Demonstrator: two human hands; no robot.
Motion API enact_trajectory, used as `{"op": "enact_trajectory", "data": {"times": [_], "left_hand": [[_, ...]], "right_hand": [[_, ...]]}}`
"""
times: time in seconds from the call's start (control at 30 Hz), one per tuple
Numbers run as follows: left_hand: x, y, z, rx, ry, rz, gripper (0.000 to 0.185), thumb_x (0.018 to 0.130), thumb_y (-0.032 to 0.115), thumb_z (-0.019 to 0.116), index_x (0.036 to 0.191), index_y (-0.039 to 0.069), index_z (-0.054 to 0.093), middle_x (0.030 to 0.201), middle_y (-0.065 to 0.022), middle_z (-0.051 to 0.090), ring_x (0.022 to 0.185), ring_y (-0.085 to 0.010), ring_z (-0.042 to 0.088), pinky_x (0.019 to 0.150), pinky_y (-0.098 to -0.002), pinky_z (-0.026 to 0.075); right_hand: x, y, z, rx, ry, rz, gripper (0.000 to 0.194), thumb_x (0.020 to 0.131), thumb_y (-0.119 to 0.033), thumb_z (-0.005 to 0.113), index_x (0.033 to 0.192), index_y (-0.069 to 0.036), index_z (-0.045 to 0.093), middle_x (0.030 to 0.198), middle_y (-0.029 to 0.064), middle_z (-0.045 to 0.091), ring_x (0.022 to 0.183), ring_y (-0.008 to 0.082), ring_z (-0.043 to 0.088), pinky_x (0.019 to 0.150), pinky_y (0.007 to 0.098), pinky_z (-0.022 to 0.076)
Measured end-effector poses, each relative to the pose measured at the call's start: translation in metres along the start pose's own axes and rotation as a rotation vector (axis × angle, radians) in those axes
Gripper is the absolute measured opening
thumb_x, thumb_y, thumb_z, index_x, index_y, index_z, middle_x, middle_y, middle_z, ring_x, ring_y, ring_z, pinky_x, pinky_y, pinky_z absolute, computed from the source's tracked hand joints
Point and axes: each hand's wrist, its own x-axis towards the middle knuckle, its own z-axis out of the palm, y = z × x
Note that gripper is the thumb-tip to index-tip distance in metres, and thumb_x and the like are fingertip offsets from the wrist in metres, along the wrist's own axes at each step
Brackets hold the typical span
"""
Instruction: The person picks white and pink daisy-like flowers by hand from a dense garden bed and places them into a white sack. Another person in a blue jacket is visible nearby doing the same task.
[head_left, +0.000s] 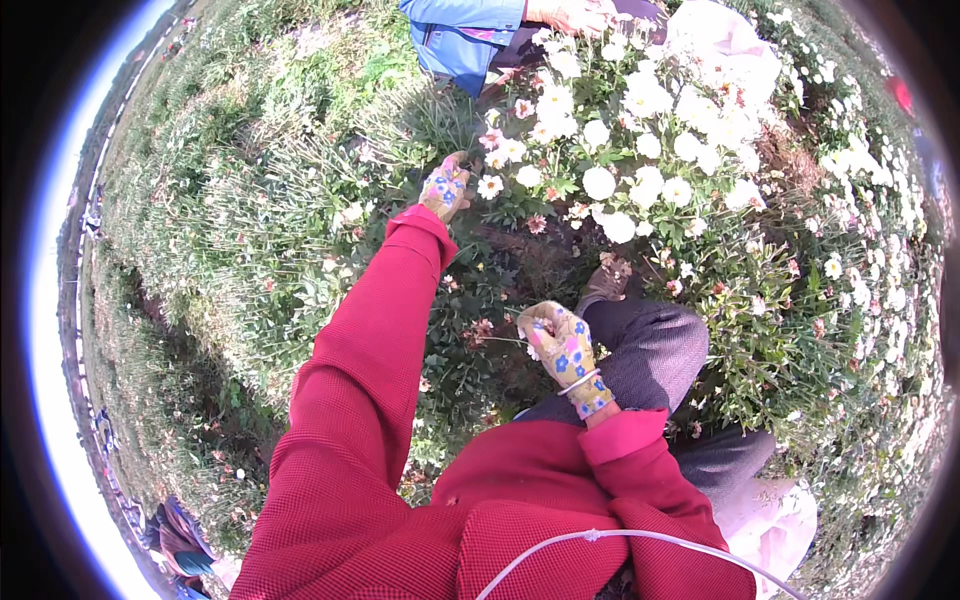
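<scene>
My left hand (446, 187), in a beige glove with a floral print, reaches out among green foliage. It is beside a small white flower with a yellow centre (490, 186). Its fingertips are partly hidden, so I cannot see whether they grip anything. Nearer my body, my right hand (562, 352) wears a matching glove with a white band at the wrist. Its fingers are curled around pale flower heads (546, 327), and a thin stem pokes out to the left. A dense clump of white chrysanthemum-like flowers (600, 182) grows ahead and to the right.
Across the clump is another person in a blue jacket (457, 37), one bare hand (574, 13) at the blooms. A pale sack (724, 45) stands near them; another pale sack (772, 517) lies by my leg. A white cord (592, 535) crosses my front.
</scene>
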Motion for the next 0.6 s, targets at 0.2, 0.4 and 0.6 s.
{"op": "enact_trajectory", "data": {"times": [0.2,0.4,0.6], "left_hand": [[-0.042,-0.007,-0.002,-0.574,-0.237,-0.142,0.021,0.096,0.014,0.052,0.105,-0.001,0.063,0.073,0.0015,0.053,0.056,-0.0048,0.04,0.043,-0.0197,0.032],[-0.085,0.015,-0.007,0.081,-0.163,-0.107,0.033,0.093,0.011,0.045,0.125,0.004,0.052,0.076,-0.0008,0.053,0.055,-0.0074,0.043,0.048,-0.024,0.038],[-0.036,-0.022,0.04,0.279,-0.091,0.032,0.047,0.092,0.012,0.051,0.137,0.01,0.038,0.078,-0.0031,0.056,0.057,-0.0124,0.048,0.051,-0.0283,0.042]], "right_hand": [[0.004,0.001,-0.003,0.045,-0.04,0.054,0.019,0.084,-0.02,0.068,0.092,-0.003,0.067,0.078,0.0122,0.066,0.07,0.0199,0.066,0.063,0.0329,0.0505],[0.003,-0.007,0.001,0.042,-0.06,0.003,0.016,0.087,-0.016,0.063,0.093,-0.002,0.067,0.074,0.003,0.064,0.065,0.0074,0.056,0.059,0.0249,0.0461],[0.001,-0.008,-0.002,0.022,-0.053,0.016,0.018,0.085,-0.019,0.065,0.093,-0.003,0.067,0.077,0.0123,0.066,0.065,0.0206,0.064,0.061,0.0324,0.0497]]}}
